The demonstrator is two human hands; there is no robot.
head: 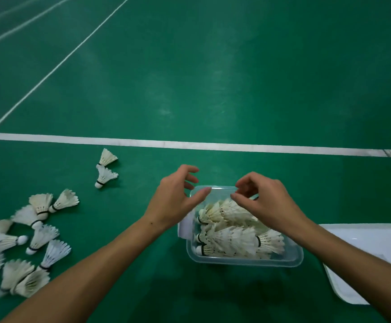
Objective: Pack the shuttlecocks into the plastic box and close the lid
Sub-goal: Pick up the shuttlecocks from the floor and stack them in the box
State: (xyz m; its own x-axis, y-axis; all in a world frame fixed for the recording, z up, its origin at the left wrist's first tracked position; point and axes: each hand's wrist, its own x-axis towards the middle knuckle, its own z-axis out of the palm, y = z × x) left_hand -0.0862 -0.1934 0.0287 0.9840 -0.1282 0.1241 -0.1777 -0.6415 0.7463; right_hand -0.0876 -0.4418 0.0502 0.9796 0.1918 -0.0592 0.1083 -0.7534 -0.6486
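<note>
On a green badminton court floor [236,89], a person's two bare hands hover above a clear plastic box [248,261] that sits near the camera, just right of centre. The left hand [174,199] hangs over the box's far left corner, fingers loosely curled and thumb extended, holding nothing. The right hand [263,198] hangs over the far right part of the box in a mirror pose, fingers bent and relaxed, also holding nothing. Both forearms reach in from the near edge of the frame.

Inside the box lies a batch of white feather shuttlecocks [234,238], packed on their sides in rough rows, most with their cork heads toward the left wall. The box stands open. Its white lid [374,259] lies flat on the floor just to the right of the box, partly covered by the right forearm.

To the left, well apart from the box, a loose cluster of shuttlecocks [26,241] is scattered on the floor, several overlapping. A further pair [104,167] lies farther off, between that cluster and a broad white court line [213,145] that crosses the scene from left to right beyond the hands. Thinner white lines [56,66] slant across the far left of the court.
</note>
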